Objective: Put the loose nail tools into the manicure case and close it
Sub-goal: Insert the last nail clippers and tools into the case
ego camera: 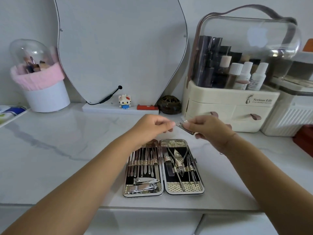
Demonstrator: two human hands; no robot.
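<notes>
The manicure case lies open flat on the marble counter, both halves holding several metal tools under straps. Two nail clippers sit in the left half's lower part. Above and behind the case, my right hand grips a small metal nail clipper between thumb and fingers. My left hand pinches the clipper's left end with its fingertips. Both hands hover in the air over the case's far edge.
A cream cosmetics organizer with a clear lid stands at the back right. A curved mirror leans on the wall behind. A pink-trimmed brush holder stands at the back left. A toy figure and a dark round jar sit behind the hands.
</notes>
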